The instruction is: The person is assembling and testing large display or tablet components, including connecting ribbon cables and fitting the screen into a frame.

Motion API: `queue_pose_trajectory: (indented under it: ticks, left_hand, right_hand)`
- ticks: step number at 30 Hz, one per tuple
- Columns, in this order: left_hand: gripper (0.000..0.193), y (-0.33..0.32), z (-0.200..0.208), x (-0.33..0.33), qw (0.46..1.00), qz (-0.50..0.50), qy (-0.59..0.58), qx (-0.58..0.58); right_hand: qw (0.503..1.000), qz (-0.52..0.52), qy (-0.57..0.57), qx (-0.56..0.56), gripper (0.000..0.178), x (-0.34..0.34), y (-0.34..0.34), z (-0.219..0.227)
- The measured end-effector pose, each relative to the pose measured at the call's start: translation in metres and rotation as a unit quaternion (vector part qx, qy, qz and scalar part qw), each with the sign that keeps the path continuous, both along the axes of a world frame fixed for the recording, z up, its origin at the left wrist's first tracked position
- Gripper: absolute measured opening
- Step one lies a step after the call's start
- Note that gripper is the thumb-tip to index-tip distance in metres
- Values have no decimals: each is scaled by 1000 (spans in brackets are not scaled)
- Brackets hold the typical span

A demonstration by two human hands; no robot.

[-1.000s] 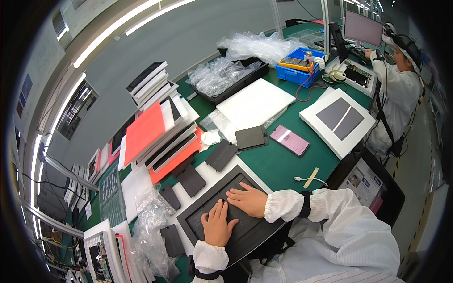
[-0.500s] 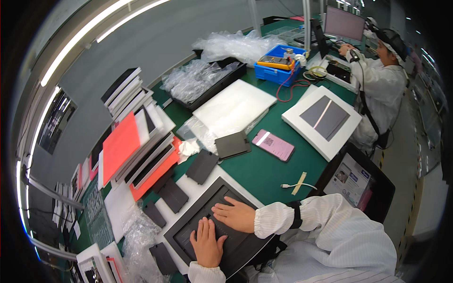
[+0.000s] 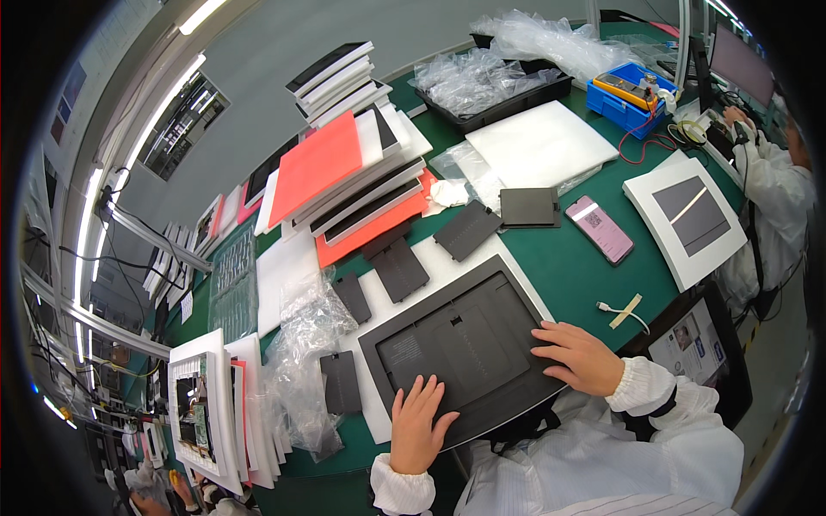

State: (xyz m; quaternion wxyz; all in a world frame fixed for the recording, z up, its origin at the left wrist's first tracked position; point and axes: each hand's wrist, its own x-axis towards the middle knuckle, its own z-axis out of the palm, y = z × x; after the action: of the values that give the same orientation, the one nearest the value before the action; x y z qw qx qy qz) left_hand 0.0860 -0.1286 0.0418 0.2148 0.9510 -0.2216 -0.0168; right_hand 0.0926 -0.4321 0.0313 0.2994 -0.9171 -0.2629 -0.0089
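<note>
A dark grey rectangular frame-like panel [image 3: 490, 344] with a recessed middle lies flat before me, partly on a white foam sheet [image 3: 379, 421]. My left hand [image 3: 417, 430] rests on its near left edge, fingers spread. At the panel's right edge is my right hand [image 3: 581, 357], fingers stretched out over the rim. Neither hand grips anything. Small dark cover plates lie round the panel: one plate [image 3: 342, 383] at its left, a second plate [image 3: 400, 268] beyond it, and another [image 3: 467, 230] farther along the foam.
A phone [image 3: 600, 229] and a white-framed panel [image 3: 686, 219] lie to the right. Stacked panels with an orange-red sheet [image 3: 318, 163] stand far left, near crumpled bubble wrap [image 3: 305, 353]. A blue bin [image 3: 624, 107] sits at the back. A co-worker [image 3: 766, 172] is at far right.
The view has turned left. My right hand has moved from the panel's middle to its right edge. My left hand has drawn back to the near left edge, uncovering the recess.
</note>
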Motion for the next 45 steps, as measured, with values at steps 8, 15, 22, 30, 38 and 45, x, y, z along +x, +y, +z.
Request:
queue_pose_trajectory:
  ticks: [8,15,22,30,38,45]
  left_hand:
    - [68,-4,-2,-26,998,-21,52,14]
    - [39,9,-16,-55,998,16,-39,56]
    - [18,13,-38,-52,992,-13,-125,5]
    - [21,19,-17,-43,987,-65,-149,1]
    - [31,14,79,-30,983,-47,-177,6]
    - [34,52,99,47,934,0,-344,-96]
  right_hand:
    - [999,3,30,-28,46,-28,-15,-1]
    - [1000,-7,-25,10,25,-29,-6,-17]
    - [998,-9,-52,-17,17,-31,-9,-15]
    - [993,59,-95,-32,14,-19,-12,-2]
    - [972,120,-200,15,28,9,-21,61]
    - [958,109,-178,195,30,96,-21,110]
